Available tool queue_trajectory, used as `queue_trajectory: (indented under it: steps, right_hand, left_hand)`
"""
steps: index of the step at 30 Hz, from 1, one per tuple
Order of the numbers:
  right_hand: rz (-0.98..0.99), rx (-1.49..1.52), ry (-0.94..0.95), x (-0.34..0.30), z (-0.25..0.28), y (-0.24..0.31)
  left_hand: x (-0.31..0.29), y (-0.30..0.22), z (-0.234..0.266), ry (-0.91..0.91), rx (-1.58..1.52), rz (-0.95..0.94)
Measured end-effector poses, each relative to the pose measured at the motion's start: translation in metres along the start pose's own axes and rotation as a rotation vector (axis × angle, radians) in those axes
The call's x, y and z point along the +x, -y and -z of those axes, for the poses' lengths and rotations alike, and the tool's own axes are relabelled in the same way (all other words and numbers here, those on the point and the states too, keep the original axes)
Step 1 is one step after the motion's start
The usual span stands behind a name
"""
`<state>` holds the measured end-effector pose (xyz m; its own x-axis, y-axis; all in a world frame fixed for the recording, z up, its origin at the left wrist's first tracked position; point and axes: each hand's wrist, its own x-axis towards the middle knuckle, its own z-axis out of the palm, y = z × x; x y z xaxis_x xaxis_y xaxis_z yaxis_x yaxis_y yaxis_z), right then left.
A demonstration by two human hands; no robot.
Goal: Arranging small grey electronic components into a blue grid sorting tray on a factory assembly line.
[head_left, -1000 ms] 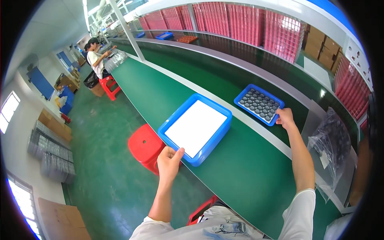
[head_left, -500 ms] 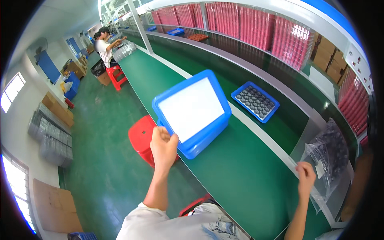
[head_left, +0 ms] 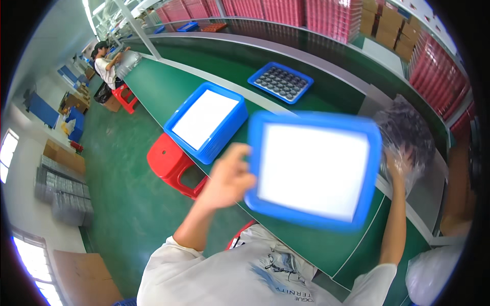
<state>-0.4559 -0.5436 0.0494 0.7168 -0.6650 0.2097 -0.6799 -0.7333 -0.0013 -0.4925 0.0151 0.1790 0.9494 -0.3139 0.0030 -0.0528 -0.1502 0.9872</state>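
Note:
My left hand grips a blue plastic tray by its left edge. The tray is lifted over the green bench, tilted toward me, and a plain white sheet lines its bottom. Just left of it stands a stack of similar blue trays, with a white sheet in the top one. Over on the right, my right hand is at the lower part of a clear plastic bag of dark pieces. Its fingers look closed on the bag and are partly veiled by the film.
A blue tray with rows of dark round pieces lies across the pale rail. Red stools stand along the green bench. A co-worker sits at its far end. Stacked pink-red trays and brown cartons line the back.
My left hand has lifted one tray off the stack and carried it right, toward me. My right hand has moved up onto the bag. The view has turned to the right.

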Motion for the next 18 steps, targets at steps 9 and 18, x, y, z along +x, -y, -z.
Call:
queue_trajectory:
  steps: [9, 18]
  right_hand:
    - [-0.058, -0.041, 0.109, 0.094, -0.018, -0.012]
    - [0.046, 0.103, -0.204, 0.062, -0.033, 0.006]
  left_hand:
    - [0.066, 0.079, -0.148, 0.583, 0.378, -0.069]
    - [0.125, 0.073, -0.175, 0.768, 0.748, -0.129]
